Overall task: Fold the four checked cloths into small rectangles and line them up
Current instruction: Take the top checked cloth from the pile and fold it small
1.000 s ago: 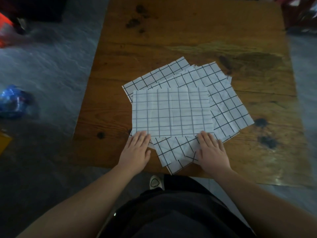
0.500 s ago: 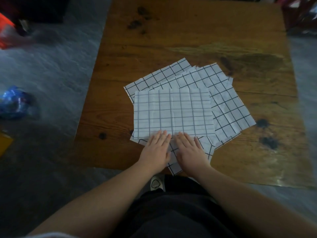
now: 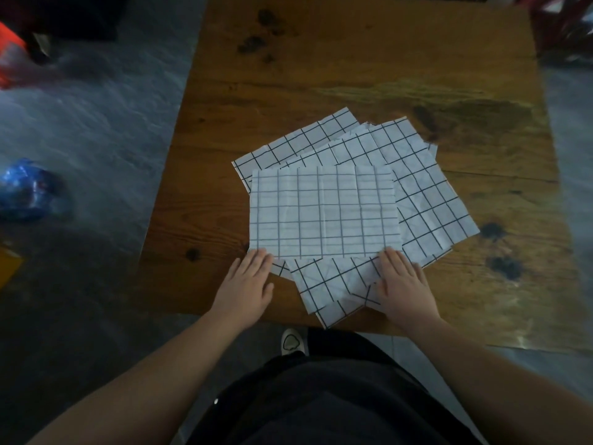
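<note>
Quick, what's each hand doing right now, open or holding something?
Left hand: open, straight fingers touching the near left corner of the top white black-checked cloth.
Right hand: open, fingers flat at that cloth's near right corner.

This looks like a plain room in a home rather than a workplace: a worn brown wooden table with dark knots and stains [image 3: 353, 75] stands on a grey marbled stone floor [image 3: 96, 139], where a crumpled blue plastic bag [image 3: 25, 191] and blurred orange-red clutter [image 3: 9, 59] lie loose.
</note>
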`<act>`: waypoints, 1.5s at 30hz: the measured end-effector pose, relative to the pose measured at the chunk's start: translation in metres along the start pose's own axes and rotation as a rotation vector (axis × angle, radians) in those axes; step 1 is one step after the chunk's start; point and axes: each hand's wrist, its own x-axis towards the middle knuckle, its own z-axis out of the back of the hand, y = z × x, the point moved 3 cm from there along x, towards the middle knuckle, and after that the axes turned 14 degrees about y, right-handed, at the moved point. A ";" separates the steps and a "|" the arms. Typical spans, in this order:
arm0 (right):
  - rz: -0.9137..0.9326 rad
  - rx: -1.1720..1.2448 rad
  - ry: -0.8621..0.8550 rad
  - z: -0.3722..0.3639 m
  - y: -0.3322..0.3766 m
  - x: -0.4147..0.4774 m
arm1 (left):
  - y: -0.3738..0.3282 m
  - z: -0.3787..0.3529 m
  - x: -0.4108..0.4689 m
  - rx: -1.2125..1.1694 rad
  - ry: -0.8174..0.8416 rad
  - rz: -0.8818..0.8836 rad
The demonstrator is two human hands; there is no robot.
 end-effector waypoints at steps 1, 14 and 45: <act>-0.014 0.014 -0.002 0.000 -0.005 0.000 | 0.002 0.000 -0.001 -0.014 -0.003 0.012; 0.298 -0.008 -0.075 0.036 0.064 0.045 | -0.068 0.047 0.044 -0.140 -0.234 -0.195; 0.199 -0.091 -0.079 0.046 0.047 0.046 | -0.058 0.060 0.060 -0.204 -0.195 -0.290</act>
